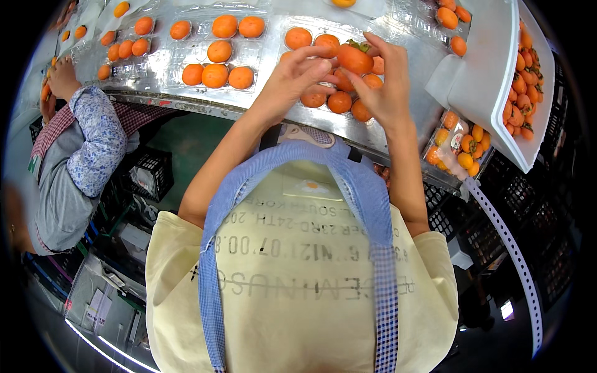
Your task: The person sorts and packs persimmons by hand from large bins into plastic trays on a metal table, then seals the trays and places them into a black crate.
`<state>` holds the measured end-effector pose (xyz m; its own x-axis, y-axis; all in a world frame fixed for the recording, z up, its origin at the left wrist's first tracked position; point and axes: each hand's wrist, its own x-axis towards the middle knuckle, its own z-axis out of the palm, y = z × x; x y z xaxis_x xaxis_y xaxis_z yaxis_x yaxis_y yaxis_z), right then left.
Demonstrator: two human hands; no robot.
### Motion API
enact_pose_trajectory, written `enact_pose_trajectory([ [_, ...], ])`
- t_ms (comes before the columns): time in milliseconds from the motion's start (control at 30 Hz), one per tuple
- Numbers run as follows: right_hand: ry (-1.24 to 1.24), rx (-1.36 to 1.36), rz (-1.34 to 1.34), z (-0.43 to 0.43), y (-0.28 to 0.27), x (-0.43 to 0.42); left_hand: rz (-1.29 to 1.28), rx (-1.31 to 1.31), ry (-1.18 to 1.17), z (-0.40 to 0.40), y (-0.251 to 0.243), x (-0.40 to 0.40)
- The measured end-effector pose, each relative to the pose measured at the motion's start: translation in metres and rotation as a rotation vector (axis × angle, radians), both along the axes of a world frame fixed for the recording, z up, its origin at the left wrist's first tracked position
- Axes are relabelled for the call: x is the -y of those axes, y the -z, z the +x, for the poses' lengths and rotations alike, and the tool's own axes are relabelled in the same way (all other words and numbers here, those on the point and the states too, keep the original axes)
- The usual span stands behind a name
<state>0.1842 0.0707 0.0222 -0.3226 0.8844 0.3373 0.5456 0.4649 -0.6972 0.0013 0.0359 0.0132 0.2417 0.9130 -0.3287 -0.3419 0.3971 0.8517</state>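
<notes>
An orange persimmon [355,58] with its green calyx turned up is held between the thumb and fingers of my right hand [386,81]. Close to its left side is my left hand [298,77], palm turned inward and fingers spread; I cannot tell whether a fingertip touches the fruit. Under both hands a clear plastic tray holds several persimmons [339,102] in rows, partly hidden by my fingers. To the left, another clear plastic tray [240,53] is partly filled with persimmons [215,75].
A white plastic bin [485,88] of persimmons [524,93] stands tilted at the right. Beside it is a clear pack of small orange and yellow fruits [466,151]. The metal table's edge [224,111] runs before me. At the left, a co-worker's sleeve [98,140] and hand [63,77] reach to the table.
</notes>
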Motion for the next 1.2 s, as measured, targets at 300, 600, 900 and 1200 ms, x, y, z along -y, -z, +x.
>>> enact_pose_trajectory([
  [300,0.006,-0.507,-0.246,-0.014,-0.018,0.028,-0.103,0.533,0.089,0.007,-0.002,0.008],
  [600,-0.023,-0.759,-0.530,-0.018,-0.018,0.033,-0.092,0.549,0.087,0.005,0.000,0.011],
  [900,-0.037,-0.739,-0.571,-0.016,-0.015,0.033,-0.104,0.505,0.046,0.005,-0.002,0.015],
  [1200,-0.037,-0.386,-0.235,-0.022,-0.017,0.035,-0.157,0.512,0.105,0.001,-0.002,0.014],
])
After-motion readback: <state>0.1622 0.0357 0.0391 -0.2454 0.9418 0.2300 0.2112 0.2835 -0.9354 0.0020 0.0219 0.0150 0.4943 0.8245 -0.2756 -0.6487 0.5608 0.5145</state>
